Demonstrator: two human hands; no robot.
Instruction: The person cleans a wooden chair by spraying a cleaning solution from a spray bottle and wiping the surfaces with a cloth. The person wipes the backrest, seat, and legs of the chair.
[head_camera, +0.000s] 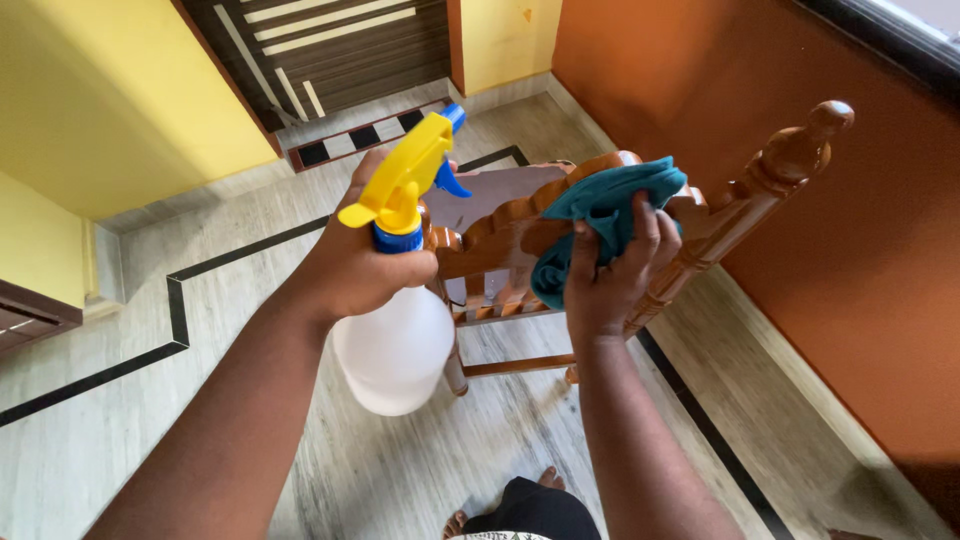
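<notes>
Cloth (600, 205) of teal colour lies bunched over the carved top rail of a wooden chair (700, 235), pressed there by the right hand (610, 275), fingers curled over it. Beside it the left hand (355, 265) grips the neck of a white spray bottle (395, 345), its yellow trigger head facing the chair above a pale tiled floor (120, 420).

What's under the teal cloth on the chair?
The teal cloth drapes over the wooden chair's carved top rail, pressed by the right hand. The rail beneath is hidden.
</notes>
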